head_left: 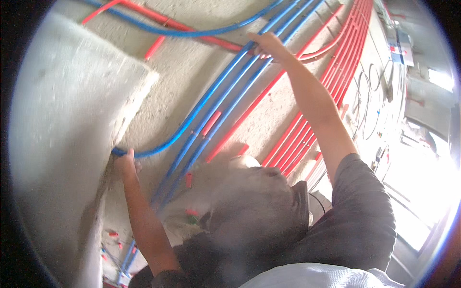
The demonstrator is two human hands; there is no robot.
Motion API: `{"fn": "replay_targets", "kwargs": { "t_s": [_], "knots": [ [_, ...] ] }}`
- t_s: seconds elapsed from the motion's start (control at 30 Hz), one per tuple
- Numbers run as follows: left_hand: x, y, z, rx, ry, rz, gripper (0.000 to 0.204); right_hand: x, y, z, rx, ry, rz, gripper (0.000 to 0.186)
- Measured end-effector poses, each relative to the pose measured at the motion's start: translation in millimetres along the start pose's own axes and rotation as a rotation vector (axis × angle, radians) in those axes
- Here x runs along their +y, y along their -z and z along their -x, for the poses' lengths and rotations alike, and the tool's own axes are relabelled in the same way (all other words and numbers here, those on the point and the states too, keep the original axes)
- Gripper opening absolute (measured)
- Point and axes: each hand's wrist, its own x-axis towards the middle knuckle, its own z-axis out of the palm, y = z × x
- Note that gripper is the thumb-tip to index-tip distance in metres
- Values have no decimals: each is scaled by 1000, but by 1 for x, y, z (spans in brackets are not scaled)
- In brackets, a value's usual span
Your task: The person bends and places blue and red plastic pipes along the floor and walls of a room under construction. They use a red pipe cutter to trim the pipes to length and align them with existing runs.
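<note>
A long blue conduit pipe (200,105) bends near its lower left end and runs straight up to the right. My left hand (126,167) grips it near that end, beside the pale slab's edge. Stretched far forward, my right hand (270,45) has its fingers curled round the blue pipe where several pipes run close together; whether it also takes in a neighbouring one I cannot tell. Two more blue pipes (214,111) lie alongside. A short red pipe piece (211,123) rests among them.
Several red pipes (293,144) run in parallel at the right. Another blue pipe (192,33) crosses a red one at the top. At left stands a pale concrete slab (72,105). Small red pieces (113,234) are scattered lower left. Black cables (372,93) loop at far right.
</note>
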Motion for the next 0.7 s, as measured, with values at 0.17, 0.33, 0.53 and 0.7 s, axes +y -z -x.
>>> {"fn": "replay_targets", "kwargs": {
  "t_s": [0.17,0.33,0.53,0.7],
  "knots": [
    [16,-3,-5,-26,20,-259,52,13,8,-5,37,-77,20,67],
    [0,11,-20,-115,-103,-287,53,3,4,-1,-9,-83,71,69],
    [-6,8,3,-188,-399,-82,46,29,0,-34,-96,2,418,59],
    [33,-2,35,-77,-33,3,42,44,12,-29,-81,-13,-60,55]
  ]
}}
